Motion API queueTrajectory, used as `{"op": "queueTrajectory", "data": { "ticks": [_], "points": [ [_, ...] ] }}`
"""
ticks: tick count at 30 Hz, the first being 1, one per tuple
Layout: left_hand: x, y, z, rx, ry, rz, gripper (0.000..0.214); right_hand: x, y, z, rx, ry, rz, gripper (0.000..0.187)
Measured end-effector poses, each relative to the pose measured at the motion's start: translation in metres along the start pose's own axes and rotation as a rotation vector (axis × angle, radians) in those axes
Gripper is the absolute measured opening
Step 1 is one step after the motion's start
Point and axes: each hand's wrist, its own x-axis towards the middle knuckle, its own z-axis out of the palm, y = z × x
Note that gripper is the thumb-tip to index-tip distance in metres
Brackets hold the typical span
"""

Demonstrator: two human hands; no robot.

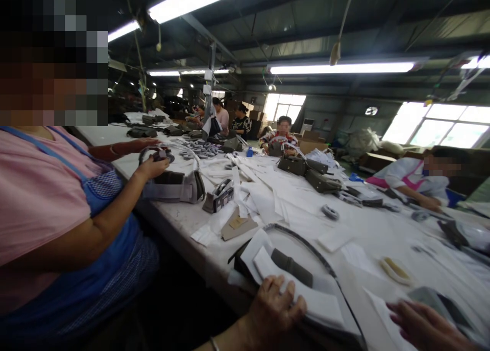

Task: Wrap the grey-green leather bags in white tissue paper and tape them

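Observation:
My left hand rests at the table's near edge, its fingers laid over white foam sheets that wrap a dark grey handbag. The bag's thin dark strap loops over the table behind it. My right hand lies flat at the lower right, fingers spread on white paper beside a grey bag piece. Neither hand clearly grips anything.
A long white worktable runs away from me, strewn with white paper sheets, grey handbags, a tape dispenser and strap rolls. A person in pink with a blue apron works close on my left; other workers sit further along.

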Motion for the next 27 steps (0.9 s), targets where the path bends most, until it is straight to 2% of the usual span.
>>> {"op": "queueTrajectory", "data": {
  "ticks": [1,3,6,9,11,13,15,20,23,27],
  "points": [
    [0.003,0.001,-0.005,-0.006,-0.044,0.001,0.018,-0.023,-0.015,0.009,0.132,-0.137,0.074,0.025],
    [0.009,0.002,-0.013,-0.027,-0.161,0.037,0.018,-0.069,-0.045,0.029,0.423,-0.195,0.164,0.03],
    [0.018,0.0,-0.014,-0.09,-0.213,0.111,0.015,-0.121,-0.075,0.062,0.681,-0.333,0.267,0.032],
    [0.02,-0.002,-0.013,-0.172,-0.208,0.146,0.02,-0.154,-0.082,0.091,0.789,-0.464,0.317,0.027],
    [0.019,-0.003,-0.016,-0.252,-0.175,0.101,0.028,-0.162,-0.077,0.107,0.81,-0.507,0.318,0.026],
    [0.017,-0.005,-0.018,-0.359,-0.114,0.031,0.036,-0.155,-0.071,0.12,0.78,-0.528,0.269,0.029],
    [0.015,-0.006,-0.019,-0.438,-0.093,-0.006,0.039,-0.136,-0.065,0.131,0.718,-0.516,0.16,0.035],
    [0.014,-0.007,-0.016,-0.31,-0.149,0.075,0.03,-0.069,-0.055,0.141,0.517,-0.392,-0.071,0.045],
    [0.015,-0.008,-0.017,-0.253,-0.156,0.095,0.032,-0.043,-0.052,0.14,0.309,-0.43,-0.105,0.049],
    [0.014,-0.009,-0.021,-0.244,-0.178,0.092,0.041,-0.031,-0.051,0.143,0.161,-0.503,-0.157,0.054]
  ]
}}
